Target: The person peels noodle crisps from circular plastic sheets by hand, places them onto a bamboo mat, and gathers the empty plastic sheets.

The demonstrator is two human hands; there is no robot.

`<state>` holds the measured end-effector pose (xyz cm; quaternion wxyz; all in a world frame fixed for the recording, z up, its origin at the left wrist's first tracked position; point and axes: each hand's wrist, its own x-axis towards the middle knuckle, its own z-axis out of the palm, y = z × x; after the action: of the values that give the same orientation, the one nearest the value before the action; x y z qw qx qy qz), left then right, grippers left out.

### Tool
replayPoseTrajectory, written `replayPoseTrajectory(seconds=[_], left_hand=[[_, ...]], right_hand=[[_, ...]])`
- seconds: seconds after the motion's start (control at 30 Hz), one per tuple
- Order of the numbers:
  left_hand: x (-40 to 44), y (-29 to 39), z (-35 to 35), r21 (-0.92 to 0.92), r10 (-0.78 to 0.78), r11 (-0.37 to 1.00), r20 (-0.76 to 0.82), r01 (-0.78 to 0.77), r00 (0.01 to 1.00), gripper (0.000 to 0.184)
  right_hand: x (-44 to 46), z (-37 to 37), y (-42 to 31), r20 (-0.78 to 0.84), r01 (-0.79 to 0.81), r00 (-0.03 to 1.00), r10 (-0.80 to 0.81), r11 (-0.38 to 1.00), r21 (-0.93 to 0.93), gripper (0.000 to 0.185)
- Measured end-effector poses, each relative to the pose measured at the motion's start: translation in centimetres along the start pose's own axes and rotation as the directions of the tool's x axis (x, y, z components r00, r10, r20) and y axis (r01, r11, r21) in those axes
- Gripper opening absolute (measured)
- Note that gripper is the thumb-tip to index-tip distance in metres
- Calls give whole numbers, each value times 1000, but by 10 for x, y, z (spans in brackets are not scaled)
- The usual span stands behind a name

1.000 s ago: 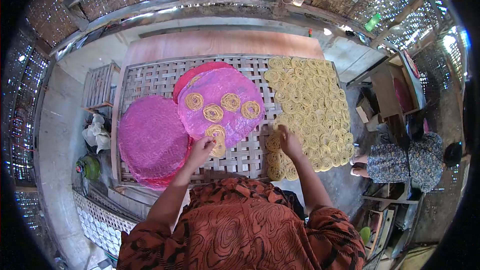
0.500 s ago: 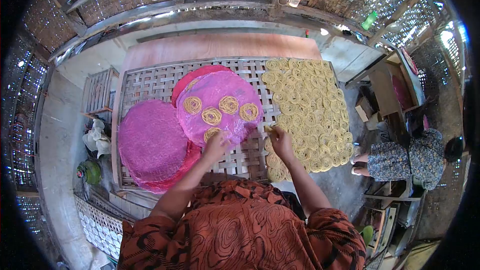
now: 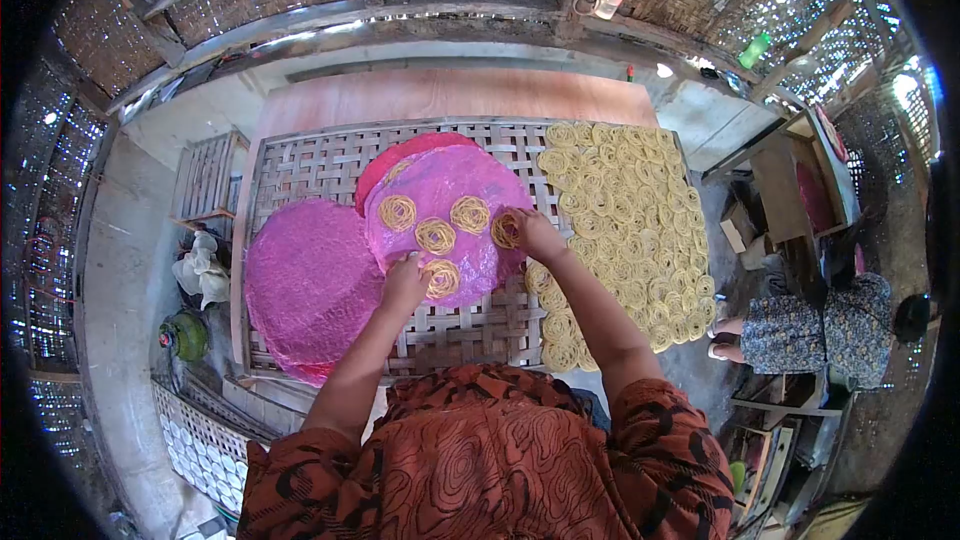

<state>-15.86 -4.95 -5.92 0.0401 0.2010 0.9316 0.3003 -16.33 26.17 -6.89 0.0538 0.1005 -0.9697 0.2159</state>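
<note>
A round pink sheet (image 3: 455, 176) carries several yellow strand coils. My right hand (image 3: 537, 235) reaches onto its right edge, with fingers closed on a yellow coil (image 3: 506, 231) that it partly covers. My left hand (image 3: 403, 282) is at the sheet's lower left, its fingers drawn together against the left side of another coil (image 3: 441, 279); what lies between the fingertips is too small to tell. A further pink round stack (image 3: 310, 275) lies left of my left hand. Many yellow coils (image 3: 625, 230) cover the right side of the woven rack (image 3: 300, 166).
A plywood board (image 3: 450, 98) lies behind the rack. At the right are a person in patterned clothing (image 3: 855, 335) and a wooden cabinet (image 3: 795, 175). A slatted wooden stand (image 3: 207, 178), a white bag (image 3: 203, 270) and a green round object (image 3: 184, 337) are at the left.
My right hand has moved from beside the coil field up and left onto the sheet's rightmost coil. My left hand has shifted left, uncovering the lower coil on the sheet.
</note>
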Motion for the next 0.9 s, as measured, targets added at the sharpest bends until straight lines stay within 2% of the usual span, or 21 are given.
replayPoseTrajectory(seconds=[0.03,0.07,0.17,0.2,0.23,0.27,0.3,0.33,0.37,0.43,0.47,0.5,0.57,0.6,0.63,0.7,0.73,0.77,0.8,0.87,0.9], left_hand=[[4,3,-1,-20,-71,997,95,73,993,41],[5,6,-2,-35,-139,988,193,148,971,41],[5,1,10,20,-176,984,223,176,959,40],[3,1,11,18,-176,984,223,177,959,40],[1,2,12,65,-84,995,104,78,991,37],[0,3,12,124,18,992,-11,-16,1000,35],[0,2,14,123,18,992,-9,-17,1000,35],[0,1,18,53,-18,998,33,16,999,38],[1,1,22,-16,-50,999,76,52,996,41],[1,2,22,-58,-42,997,94,48,995,38],[1,3,21,-97,-31,994,111,42,993,36],[1,7,18,-98,-28,994,111,39,993,36],[1,14,12,-40,127,991,88,-124,988,27],[2,18,10,-41,131,991,90,-128,987,27],[3,21,7,-135,73,990,179,-49,981,24],[5,28,2,-217,24,975,272,37,962,22],[7,31,0,-291,-8,950,351,117,936,23],[8,34,-3,-354,-32,914,429,200,903,24],[8,37,-4,-351,-32,915,427,198,904,24],[8,47,-4,-671,39,655,490,348,871,25],[6,59,-7,-672,36,654,489,349,872,25]], right_hand=[[8,6,7,0,2,1000,-2,1000,2,28],[14,11,13,77,-10,997,20,991,-137,23],[17,2,17,162,89,986,-26,916,-392,19],[14,-10,10,77,86,994,-75,983,-163,18],[10,-18,6,-20,100,995,-99,992,75,17],[6,-26,2,-20,98,995,-97,992,74,17],[1,-31,0,99,-90,994,53,901,423,15],[-4,-38,-1,260,-290,954,148,666,688,14],[-9,-46,-1,262,-291,954,147,667,686,14],[-22,-71,-4,281,-372,925,257,449,812,9],[-27,-94,-15,345,-475,873,345,441,761,9],[-32,-96,-10,343,-475,873,347,442,761,9],[-43,-95,2,148,-346,920,363,572,744,13],[-47,-91,5,36,-253,942,335,634,730,10],[-53,-88,7,34,-254,941,338,634,730,10],[-67,-85,5,-34,-231,967,251,929,289,12],[-74,-84,-2,74,-319,948,311,930,185,19],[-83,-67,11,152,-256,961,232,952,170,26],[-90,-66,1,112,-251,965,238,961,119,26],[-94,-61,-26,72,-242,969,237,968,68,27],[-96,-55,-37,70,-309,951,303,896,320,28]])
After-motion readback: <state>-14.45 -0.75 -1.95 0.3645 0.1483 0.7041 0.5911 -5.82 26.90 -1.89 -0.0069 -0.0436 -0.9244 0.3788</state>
